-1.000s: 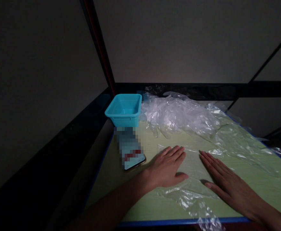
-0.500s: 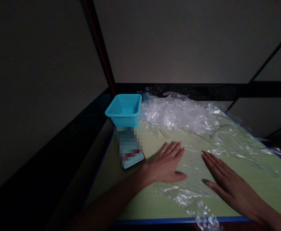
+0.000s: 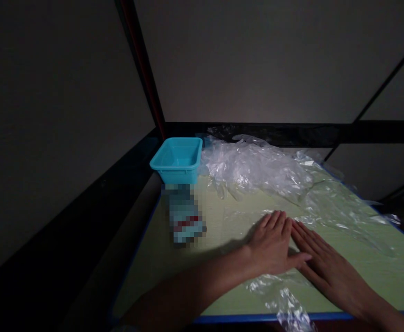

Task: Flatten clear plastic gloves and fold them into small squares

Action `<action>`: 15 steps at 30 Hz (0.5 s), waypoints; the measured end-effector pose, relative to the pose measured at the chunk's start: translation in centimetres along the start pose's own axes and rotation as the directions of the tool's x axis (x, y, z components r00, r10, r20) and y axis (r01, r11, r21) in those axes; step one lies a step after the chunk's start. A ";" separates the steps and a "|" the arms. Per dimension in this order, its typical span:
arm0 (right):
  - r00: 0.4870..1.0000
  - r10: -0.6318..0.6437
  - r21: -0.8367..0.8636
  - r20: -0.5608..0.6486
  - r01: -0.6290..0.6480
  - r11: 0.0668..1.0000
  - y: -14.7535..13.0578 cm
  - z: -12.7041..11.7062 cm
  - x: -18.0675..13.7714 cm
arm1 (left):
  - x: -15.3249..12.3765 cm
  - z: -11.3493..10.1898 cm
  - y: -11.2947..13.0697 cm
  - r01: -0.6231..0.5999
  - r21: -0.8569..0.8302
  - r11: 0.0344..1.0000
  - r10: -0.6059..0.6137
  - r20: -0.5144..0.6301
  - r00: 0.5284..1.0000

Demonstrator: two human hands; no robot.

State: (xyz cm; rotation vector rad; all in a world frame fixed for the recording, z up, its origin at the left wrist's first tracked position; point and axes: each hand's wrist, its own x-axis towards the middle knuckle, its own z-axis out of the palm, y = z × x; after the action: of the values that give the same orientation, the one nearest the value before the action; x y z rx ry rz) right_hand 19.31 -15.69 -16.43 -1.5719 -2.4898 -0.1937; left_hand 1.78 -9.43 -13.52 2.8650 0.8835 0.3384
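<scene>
A clear plastic bag (image 3: pixel 236 224) is spread over the pale green table, and its crinkled end (image 3: pixel 288 304) droops past the front edge. My left hand (image 3: pixel 274 246) is laid palm down across it, fingers stretched out, with the thumb reaching onto my other hand. Beside it my right hand (image 3: pixel 326 265) lies palm down too, fingers straight and close together, pointing away and to the left. The two hands touch at the fingertips and left thumb. Neither grasps anything.
A heap of crumpled clear plastic bags (image 3: pixel 257 166) covers the back of the table (image 3: pixel 389 286), trailing to the right. A turquoise plastic basin (image 3: pixel 176 175) stands at the back left. A phone (image 3: pixel 186 221), its screen pixelated, lies in front of it. Walls (image 3: pixel 257 60) rise behind and left.
My left hand has slid right across the plastic until it meets my right hand. My right hand has stayed nearly in place.
</scene>
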 end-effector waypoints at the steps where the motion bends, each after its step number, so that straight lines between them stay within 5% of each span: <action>1: 1.000 -0.001 -0.001 0.001 0.001 1.000 -0.1 -0.1 0.1 | -0.1 0.0 -0.2 -0.007 0.001 1.000 0.007 -0.006 1.000; 15: 1.000 0.008 -0.024 0.024 -0.007 1.000 -0.7 -0.9 0.4 | -2.9 -1.4 -3.2 -0.066 -0.013 0.998 0.066 -0.004 0.998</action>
State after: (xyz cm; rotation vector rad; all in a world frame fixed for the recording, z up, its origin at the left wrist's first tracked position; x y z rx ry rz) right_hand 18.58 -15.87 -15.43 -1.6019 -2.5087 -0.2057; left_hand -2.62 -8.41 -13.25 2.8879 0.7852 0.3552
